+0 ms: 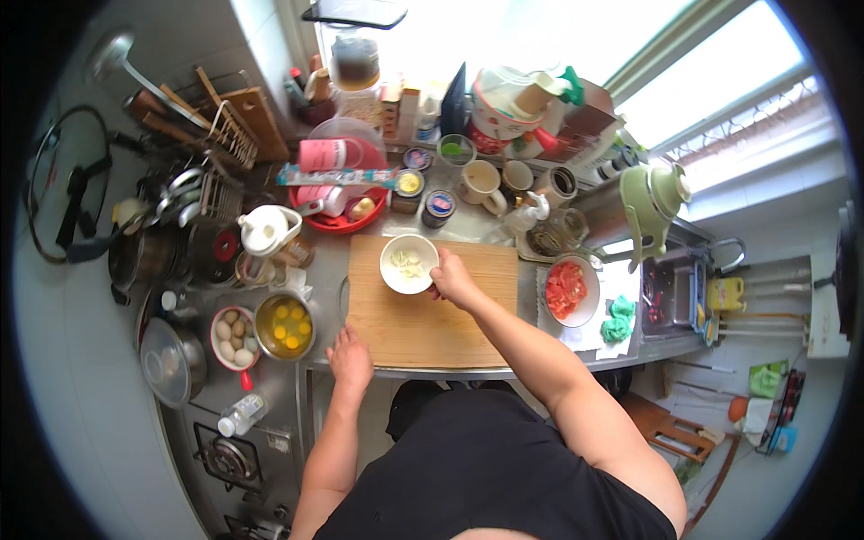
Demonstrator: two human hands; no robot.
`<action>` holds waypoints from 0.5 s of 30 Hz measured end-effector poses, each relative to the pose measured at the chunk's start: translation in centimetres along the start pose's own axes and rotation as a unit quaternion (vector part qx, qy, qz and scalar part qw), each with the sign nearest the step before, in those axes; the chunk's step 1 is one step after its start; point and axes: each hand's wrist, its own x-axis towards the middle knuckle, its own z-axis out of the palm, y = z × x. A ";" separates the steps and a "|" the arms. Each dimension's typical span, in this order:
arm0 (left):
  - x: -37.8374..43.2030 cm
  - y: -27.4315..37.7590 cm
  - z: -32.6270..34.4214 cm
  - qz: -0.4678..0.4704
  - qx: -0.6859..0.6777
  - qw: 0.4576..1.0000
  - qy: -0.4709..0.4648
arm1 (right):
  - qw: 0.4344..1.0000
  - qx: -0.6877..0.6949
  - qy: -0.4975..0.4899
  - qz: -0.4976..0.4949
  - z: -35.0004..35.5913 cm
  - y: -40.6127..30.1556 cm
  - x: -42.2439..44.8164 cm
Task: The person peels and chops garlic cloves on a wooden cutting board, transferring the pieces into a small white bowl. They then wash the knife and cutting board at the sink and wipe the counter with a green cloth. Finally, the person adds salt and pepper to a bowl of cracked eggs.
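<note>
My right hand [452,277] grips the rim of a small white bowl [432,246] with pale chopped pieces [406,263] in it, perhaps garlic. The bowl is over the far part of a wooden cutting board [439,331]; whether it touches the wood I cannot tell. My left hand [351,358] rests at the board's near left corner and holds nothing. Left of the board stands a metal bowl [262,345] of cracked eggs with whole yolks [289,324]. To the right, a white bowl [591,304] holds chopped red pieces [565,289] that look like tomato.
A red-handled pan [246,381] of whole eggs sits left, above a gas burner [229,459] and a plastic bottle [244,413]. Jars [439,208], mugs [480,183] and a red basket [337,223] line the back. A green thermos [631,202] stands before the sink [668,297].
</note>
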 end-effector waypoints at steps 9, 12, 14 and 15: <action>1.3 -0.1 0.0 -0.027 0.001 0.999 -0.043 | 0.952 0.148 0.267 -0.033 -23.5 -7.5 -4.9; 1.8 0.6 -0.9 -0.039 -0.006 0.997 -0.062 | 0.940 0.144 0.309 0.003 -28.5 -4.8 -1.7; 1.6 0.5 -1.3 -0.042 -0.024 0.997 -0.056 | 0.936 0.163 0.311 0.034 -29.8 -3.0 0.7; 1.8 0.1 -1.2 -0.041 -0.040 0.997 -0.048 | 0.935 0.168 0.308 0.051 -30.2 -2.1 2.1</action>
